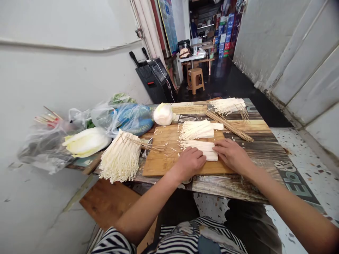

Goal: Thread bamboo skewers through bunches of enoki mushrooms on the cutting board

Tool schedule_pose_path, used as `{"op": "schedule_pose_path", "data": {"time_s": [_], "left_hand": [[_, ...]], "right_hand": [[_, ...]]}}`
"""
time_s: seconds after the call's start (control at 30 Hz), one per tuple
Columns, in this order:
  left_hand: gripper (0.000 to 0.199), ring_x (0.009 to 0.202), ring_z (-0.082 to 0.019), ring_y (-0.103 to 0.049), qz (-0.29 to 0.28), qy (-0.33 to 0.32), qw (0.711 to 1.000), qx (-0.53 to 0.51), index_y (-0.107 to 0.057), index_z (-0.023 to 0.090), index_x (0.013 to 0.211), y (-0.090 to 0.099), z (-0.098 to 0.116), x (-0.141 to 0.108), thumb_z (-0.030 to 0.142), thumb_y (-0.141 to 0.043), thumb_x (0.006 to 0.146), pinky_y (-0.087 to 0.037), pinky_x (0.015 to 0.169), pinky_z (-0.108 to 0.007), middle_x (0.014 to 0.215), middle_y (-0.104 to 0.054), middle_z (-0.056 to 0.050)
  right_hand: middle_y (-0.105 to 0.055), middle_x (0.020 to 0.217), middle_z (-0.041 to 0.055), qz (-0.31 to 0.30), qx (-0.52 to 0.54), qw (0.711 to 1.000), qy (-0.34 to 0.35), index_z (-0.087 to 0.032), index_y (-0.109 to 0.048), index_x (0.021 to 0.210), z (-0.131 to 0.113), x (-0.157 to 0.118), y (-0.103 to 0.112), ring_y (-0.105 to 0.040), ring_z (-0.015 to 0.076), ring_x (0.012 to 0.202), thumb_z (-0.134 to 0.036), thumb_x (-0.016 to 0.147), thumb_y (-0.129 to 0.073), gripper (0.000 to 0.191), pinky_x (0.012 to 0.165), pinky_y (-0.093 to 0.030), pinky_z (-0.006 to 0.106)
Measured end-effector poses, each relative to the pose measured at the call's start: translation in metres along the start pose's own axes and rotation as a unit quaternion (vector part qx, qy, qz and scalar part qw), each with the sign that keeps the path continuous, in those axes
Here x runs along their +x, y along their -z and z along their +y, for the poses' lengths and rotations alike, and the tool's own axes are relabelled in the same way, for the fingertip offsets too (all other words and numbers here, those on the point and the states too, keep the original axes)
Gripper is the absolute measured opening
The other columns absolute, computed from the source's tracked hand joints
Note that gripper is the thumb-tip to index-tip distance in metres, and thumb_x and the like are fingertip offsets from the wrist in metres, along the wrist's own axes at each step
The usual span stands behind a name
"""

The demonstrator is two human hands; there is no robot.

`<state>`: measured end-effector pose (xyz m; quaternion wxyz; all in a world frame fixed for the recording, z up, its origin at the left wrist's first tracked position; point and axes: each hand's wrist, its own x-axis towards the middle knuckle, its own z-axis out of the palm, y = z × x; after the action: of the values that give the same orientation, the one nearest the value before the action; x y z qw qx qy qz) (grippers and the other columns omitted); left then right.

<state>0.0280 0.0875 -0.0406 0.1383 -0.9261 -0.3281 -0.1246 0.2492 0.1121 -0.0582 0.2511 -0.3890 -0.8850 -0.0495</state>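
Pressing too hard or unevenly with my fingers could, I judge, split the near bundle of mushrooms (209, 149) or snap its thin stems; a careless nudge away from me might jumble it with the second bundle (197, 129) just beyond. The near bundle lies flat on the right half of the wooden cutting board (160, 162). My left hand (192, 160) rests over its near side, fingers together and curled; my right hand (231, 153) has its fingertips at the blunt end. Whether either is clamped, I cannot tell — the undersides are hidden. The mushrooms are creamy white, long and slender — loose, threadlike tips to the left, a thicker, squared-off base to the right.
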Motion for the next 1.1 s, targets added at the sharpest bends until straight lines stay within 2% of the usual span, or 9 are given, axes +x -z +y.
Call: {"op": "schedule_pose_path", "data": {"time_s": [0.13, 0.27, 0.53, 0.6, 0.67, 0.73, 0.8, 0.97, 1.1], "left_hand": [[0.024, 0.073, -0.016, -0.053, 0.015, -0.018, 1.0, 0.006, -0.063, 0.016, 0.079, -0.002, 0.001, -0.002, 0.023, -0.048, 0.096, -0.039, 0.066, -0.031, 0.076, -0.062, -0.002], [0.025, 0.074, -0.017, -0.054, 0.004, -0.016, 1.0, 0.008, -0.063, 0.017, 0.08, 0.001, 0.002, -0.002, 0.024, -0.046, 0.097, -0.039, 0.067, -0.032, 0.077, -0.062, -0.003], [0.023, 0.085, -0.021, -0.059, -0.051, 0.039, 0.997, -0.035, -0.066, 0.016, 0.089, 0.013, 0.005, 0.002, 0.03, -0.05, 0.095, -0.046, 0.075, -0.035, 0.086, -0.065, -0.006], [0.028, 0.093, -0.022, -0.06, -0.045, 0.044, 0.996, -0.064, -0.066, 0.015, 0.1, 0.018, 0.001, 0.005, 0.038, -0.05, 0.095, -0.048, 0.082, -0.036, 0.097, -0.067, -0.008], [0.042, 0.112, -0.025, -0.056, -0.036, 0.036, 0.995, -0.087, -0.06, 0.013, 0.119, 0.019, -0.004, 0.009, 0.045, -0.048, 0.095, -0.045, 0.096, -0.038, 0.12, -0.063, -0.012], [0.057, 0.132, -0.026, -0.043, -0.06, 0.019, 0.994, -0.094, -0.047, 0.01, 0.136, 0.017, -0.009, 0.014, 0.048, -0.046, 0.094, -0.034, 0.111, -0.039, 0.142, -0.048, -0.015], [0.07, 0.143, -0.027, -0.028, -0.105, 0.014, 0.99, -0.096, -0.034, 0.009, 0.145, 0.013, -0.012, 0.019, 0.054, -0.046, 0.092, -0.023, 0.118, -0.041, 0.154, -0.032, -0.016], [0.081, 0.146, -0.028, -0.022, -0.167, 0.049, 0.98, -0.1, -0.026, 0.007, 0.149, 0.005, -0.015, 0.021, 0.062, -0.039, 0.091, -0.014, 0.12, -0.044, 0.157, -0.024, -0.016], [0.075, 0.146, -0.026, -0.021, -0.17, 0.063, 0.979, -0.097, -0.027, 0.005, 0.149, 0.004, -0.012, 0.017, 0.057, -0.032, 0.095, -0.012, 0.12, -0.042, 0.157, -0.025, -0.015]], "right_hand": [[-0.067, 0.106, 0.0091, -0.007, -0.007, 1.0, -0.006, -0.019, -0.074, 0.094, 0.003, 0.0, 0.001, -0.055, 0.0229, 0.095, -0.021, 0.092, -0.049, 0.025, 0.084, -0.048, 0.036], [-0.067, 0.111, 0.008, -0.016, -0.007, 1.0, -0.008, -0.021, -0.074, 0.099, 0.007, -0.004, -0.002, -0.056, 0.0221, 0.096, -0.022, 0.093, -0.047, 0.028, 0.086, -0.047, 0.036], [-0.063, 0.119, 0.0096, -0.043, -0.03, 0.999, 0.001, -0.019, -0.065, 0.116, 0.0, -0.016, 0.004, -0.055, 0.0226, 0.105, -0.015, 0.093, -0.04, 0.034, 0.093, -0.044, 0.037], [-0.063, 0.121, 0.0104, -0.038, -0.033, 0.998, -0.027, -0.017, -0.062, 0.121, -0.002, -0.019, 0.01, -0.056, 0.0229, 0.106, -0.015, 0.092, -0.039, 0.036, 0.092, -0.044, 0.036], [-0.063, 0.12, 0.0121, -0.028, -0.053, 0.995, -0.079, -0.015, -0.061, 0.12, 0.0, -0.02, 0.014, -0.056, 0.0241, 0.105, -0.015, 0.092, -0.038, 0.037, 0.092, -0.044, 0.036], [-0.063, 0.118, 0.0145, -0.029, -0.075, 0.987, -0.14, -0.012, -0.063, 0.115, 0.006, -0.015, 0.015, -0.056, 0.0254, 0.105, -0.015, 0.092, -0.035, 0.036, 0.091, -0.044, 0.036], [-0.063, 0.114, 0.0159, -0.051, -0.087, 0.977, -0.186, -0.009, -0.064, 0.11, 0.013, -0.004, 0.013, -0.056, 0.0258, 0.105, -0.013, 0.092, -0.033, 0.036, 0.09, -0.044, 0.035], [-0.063, 0.108, 0.018, -0.119, -0.151, 0.942, -0.276, -0.007, -0.064, 0.106, 0.032, 0.04, 0.01, -0.056, 0.0265, 0.104, -0.009, 0.091, -0.031, 0.036, 0.085, -0.044, 0.032], [-0.06, 0.112, 0.0259, -0.134, -0.169, 0.916, -0.338, 0.001, -0.062, 0.111, 0.049, 0.07, 0.006, -0.056, 0.0321, 0.108, -0.006, 0.09, -0.027, 0.041, 0.083, -0.046, 0.035]]}}
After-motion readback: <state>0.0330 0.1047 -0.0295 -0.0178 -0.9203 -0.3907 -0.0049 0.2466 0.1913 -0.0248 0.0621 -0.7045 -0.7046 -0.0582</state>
